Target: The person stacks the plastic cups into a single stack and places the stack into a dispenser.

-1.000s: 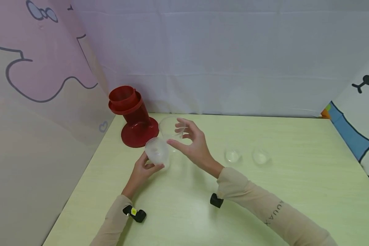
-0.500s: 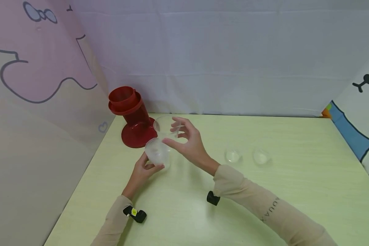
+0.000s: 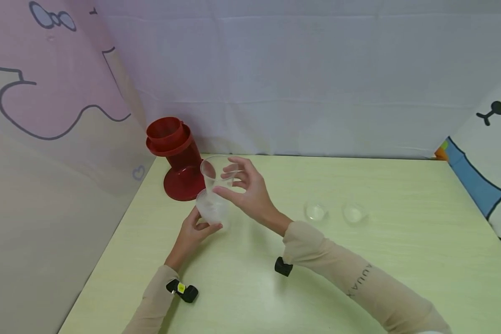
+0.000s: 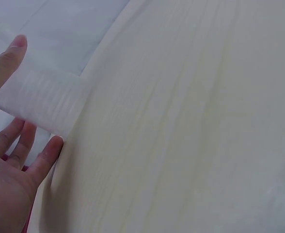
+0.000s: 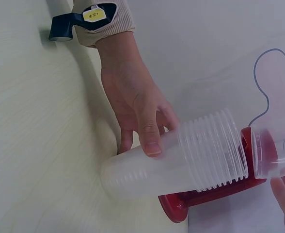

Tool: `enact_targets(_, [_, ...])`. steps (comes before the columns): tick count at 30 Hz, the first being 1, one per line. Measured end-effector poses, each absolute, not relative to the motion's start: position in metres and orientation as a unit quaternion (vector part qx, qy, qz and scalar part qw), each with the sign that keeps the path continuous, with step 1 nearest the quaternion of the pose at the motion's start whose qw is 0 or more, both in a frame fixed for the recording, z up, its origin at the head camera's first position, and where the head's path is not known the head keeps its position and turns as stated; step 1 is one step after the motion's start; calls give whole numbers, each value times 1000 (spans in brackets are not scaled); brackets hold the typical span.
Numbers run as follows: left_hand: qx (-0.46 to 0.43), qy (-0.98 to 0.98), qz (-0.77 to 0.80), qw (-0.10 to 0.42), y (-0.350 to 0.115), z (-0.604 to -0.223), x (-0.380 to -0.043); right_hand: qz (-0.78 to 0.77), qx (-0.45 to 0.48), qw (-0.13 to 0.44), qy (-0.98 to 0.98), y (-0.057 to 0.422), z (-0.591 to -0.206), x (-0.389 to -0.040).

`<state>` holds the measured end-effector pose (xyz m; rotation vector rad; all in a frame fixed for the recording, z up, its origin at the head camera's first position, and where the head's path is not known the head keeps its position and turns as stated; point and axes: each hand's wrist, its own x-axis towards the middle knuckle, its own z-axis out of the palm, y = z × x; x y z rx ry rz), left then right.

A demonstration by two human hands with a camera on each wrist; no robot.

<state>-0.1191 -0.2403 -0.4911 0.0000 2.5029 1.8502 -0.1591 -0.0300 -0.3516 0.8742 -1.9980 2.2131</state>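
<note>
Tilted in my left hand [image 3: 196, 229] is a stack of clear plastic cups [image 3: 213, 211], its open end pointing up and away from me. The thumb lies on one side of the stack [image 5: 205, 155] in the right wrist view, with fingers on the other. My right hand [image 3: 250, 191] holds a single clear plastic cup [image 3: 210, 176] between thumb and fingers, its rim up. This cup's lower end overlaps the stack's mouth in the head view. In the right wrist view the single cup [image 5: 283, 145] lines up close to the stack's open end.
A red tube-shaped stand [image 3: 179, 160] with a round base is at the back left, just behind the cups. Two clear cups, one [image 3: 315, 212] left of the other [image 3: 354, 213], stand on the pale table [image 3: 401, 273]. Printed cloth walls border the table.
My right hand has carried the single cup left, from beside the stack to over its mouth. The left hand and the stack have stayed almost still.
</note>
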Motion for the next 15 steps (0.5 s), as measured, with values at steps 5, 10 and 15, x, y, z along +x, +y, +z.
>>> enact_targets(5, [3, 802, 596, 17, -241, -490, -118, 705, 291, 7, -647, -34, -354, -161])
enact_targets(10, [-3, 804, 594, 22, -242, -490, -119, 691, 296, -3, -659, -32, -333, -148])
enact_targets(15, [-3, 804, 594, 21, -242, -490, -119, 685, 304, -4, -662, -34, -332, -147])
